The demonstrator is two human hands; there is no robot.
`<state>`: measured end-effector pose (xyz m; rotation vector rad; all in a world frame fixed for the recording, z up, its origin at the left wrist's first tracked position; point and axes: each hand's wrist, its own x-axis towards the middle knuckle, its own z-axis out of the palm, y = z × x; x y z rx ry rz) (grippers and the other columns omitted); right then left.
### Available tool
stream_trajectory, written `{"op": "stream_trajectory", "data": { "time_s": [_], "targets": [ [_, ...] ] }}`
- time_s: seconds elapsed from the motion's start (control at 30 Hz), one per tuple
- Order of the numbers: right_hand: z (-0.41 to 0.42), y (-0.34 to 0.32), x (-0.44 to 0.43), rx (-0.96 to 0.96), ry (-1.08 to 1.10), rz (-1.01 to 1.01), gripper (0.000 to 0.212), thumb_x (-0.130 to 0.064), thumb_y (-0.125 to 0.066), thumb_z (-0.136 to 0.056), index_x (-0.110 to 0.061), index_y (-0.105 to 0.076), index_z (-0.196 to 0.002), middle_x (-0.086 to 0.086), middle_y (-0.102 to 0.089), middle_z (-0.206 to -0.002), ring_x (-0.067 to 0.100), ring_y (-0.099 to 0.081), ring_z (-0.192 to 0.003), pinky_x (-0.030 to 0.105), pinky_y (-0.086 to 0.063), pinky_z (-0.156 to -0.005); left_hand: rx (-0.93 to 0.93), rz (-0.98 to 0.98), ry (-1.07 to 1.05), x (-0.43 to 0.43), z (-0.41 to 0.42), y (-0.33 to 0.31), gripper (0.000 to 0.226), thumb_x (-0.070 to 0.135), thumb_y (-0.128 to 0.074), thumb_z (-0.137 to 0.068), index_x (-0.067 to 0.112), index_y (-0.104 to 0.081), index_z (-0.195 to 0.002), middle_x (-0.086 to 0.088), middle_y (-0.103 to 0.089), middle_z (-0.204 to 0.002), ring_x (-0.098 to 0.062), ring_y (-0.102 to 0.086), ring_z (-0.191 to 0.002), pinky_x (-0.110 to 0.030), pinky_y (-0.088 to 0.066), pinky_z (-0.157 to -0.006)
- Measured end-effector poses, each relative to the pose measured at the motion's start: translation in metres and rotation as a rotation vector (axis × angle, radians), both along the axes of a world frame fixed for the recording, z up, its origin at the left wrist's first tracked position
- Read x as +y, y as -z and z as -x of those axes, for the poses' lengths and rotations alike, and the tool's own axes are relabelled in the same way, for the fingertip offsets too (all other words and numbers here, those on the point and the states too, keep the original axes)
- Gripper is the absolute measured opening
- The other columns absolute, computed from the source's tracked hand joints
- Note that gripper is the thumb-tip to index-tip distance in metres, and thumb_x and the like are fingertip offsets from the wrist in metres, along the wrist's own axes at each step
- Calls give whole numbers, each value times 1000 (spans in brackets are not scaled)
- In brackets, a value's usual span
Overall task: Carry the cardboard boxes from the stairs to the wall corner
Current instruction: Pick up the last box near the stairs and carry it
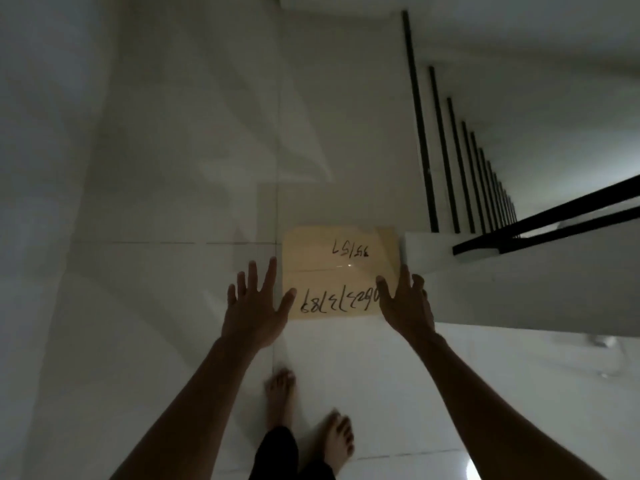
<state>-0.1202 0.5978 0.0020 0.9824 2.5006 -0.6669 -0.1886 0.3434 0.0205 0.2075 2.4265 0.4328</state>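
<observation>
Cardboard box (341,271) on pale floor (156,306) beside stairs (519,289), left hand (254,306) and right hand (407,306) spread, flanking its edges.

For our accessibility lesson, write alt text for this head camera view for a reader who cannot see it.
A person reaches both open hands, left hand and right hand, toward a cardboard box with handwritten numbers, standing on a white tiled floor beside a staircase with black railings. Their bare feet show below.
</observation>
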Motion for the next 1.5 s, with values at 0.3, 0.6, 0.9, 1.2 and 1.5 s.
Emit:
{"op": "stream_trajectory", "data": {
  "time_s": [0.3, 0.6, 0.9, 1.2, 1.5],
  "targets": [
    [28, 137, 41, -22, 210, 19, 69, -58, -44, -90, -16, -27, -142, 22, -45, -131, 40, -55, -115, 55, -54, -86, -240, -114, -175, 39, 41, 146, 91, 69, -34, -87, 33, 24, -147, -14, -11, -162, -39, -25, -145, -62, -33, -109],
    [30, 167, 37, 161, 369, 35, 87, -68, -60, -73, -26, -27, -142, 9, -60, -124, 30, -65, -105, 52, -58, -76, -274, -186, -488, 65, 50, 164, 95, 36, -60, -91, 14, 9, -153, -17, -41, -150, -40, -47, -130, -48, -41, -103],
    [41, 56, -9, 117, 183, 56, 92, -60, -65, -80, -18, -21, -149, 14, -60, -123, 32, -67, -100, 42, -59, -73, -113, -257, -647, 17, 44, 46, 96, 41, -70, -82, 19, -10, -153, -11, -42, -150, -37, -43, -134, -50, -38, -106],
    [40, -293, -130, 230, -223, 144, 95, -53, -68, -80, -25, -14, -153, 13, -53, -136, 36, -57, -118, 51, -53, -90, 168, -202, -778, -126, -67, -293, 112, 65, -61, -74, 51, 28, -140, -9, -61, -129, -34, -65, -106, -56, -52, -86],
    [-37, -492, -263, 419, -713, 234, 92, -51, -65, -82, -22, -14, -152, 15, -50, -137, 40, -57, -113, 53, -49, -92, 424, -59, -1097, -220, -247, -495, 98, 48, -63, -86, 30, 7, -153, -13, -63, -129, -35, -67, -104, -49, -53, -82]
  ]
}}
